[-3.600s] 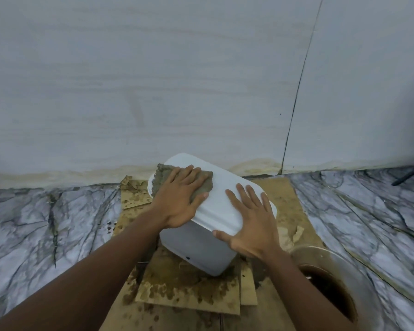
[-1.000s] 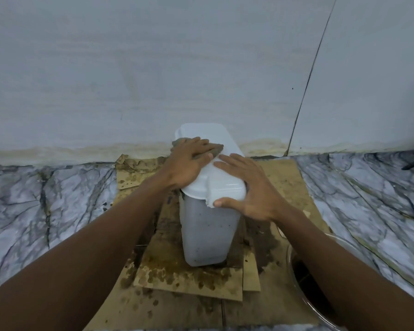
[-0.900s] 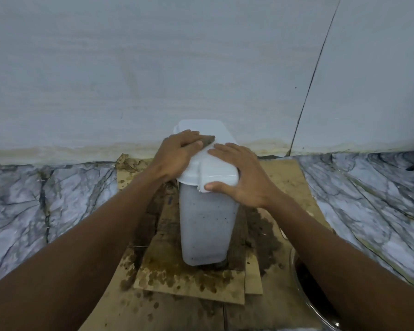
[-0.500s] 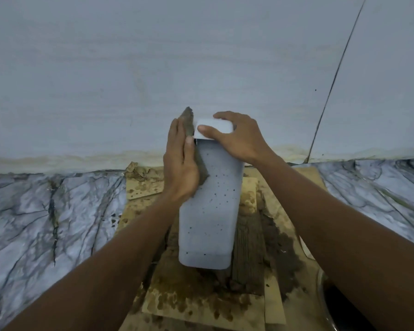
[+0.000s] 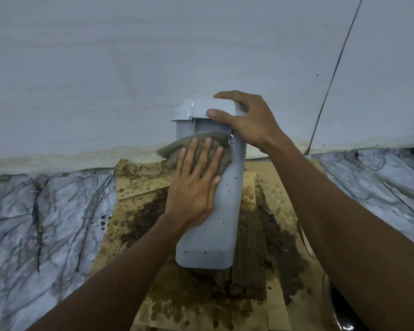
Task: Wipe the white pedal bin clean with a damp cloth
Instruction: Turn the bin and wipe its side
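While the white pedal bin (image 5: pixel 225 211) is stood upright at the centre of the frame on stained, wet cardboard (image 5: pixel 139 187), its lid (image 5: pixel 210 108) is gripped by the right hand (image 5: pixel 249 123), thumb in front and fingers curled over the top. A grey-brown cloth (image 5: pixel 170 151) is pressed against the bin's upper front by the left hand (image 5: pixel 194 185), its fingers laid straight and spread.

White bin (image 5: pixel 221 211) (dark-speckled), grey-brown cloth (image 5: pixel 177 149), veined grey marble floor (image 5: pixel 46 223), stained tan cardboard (image 5: pixel 139 187)

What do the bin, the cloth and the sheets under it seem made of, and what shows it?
Bin: probably plastic, smooth, with moulded rounded edges.
Cloth: soft fabric, seemingly terry, limp and fuzzy-edged.
Sheets: likely cardboard, tan, flat, stained dark where wet.
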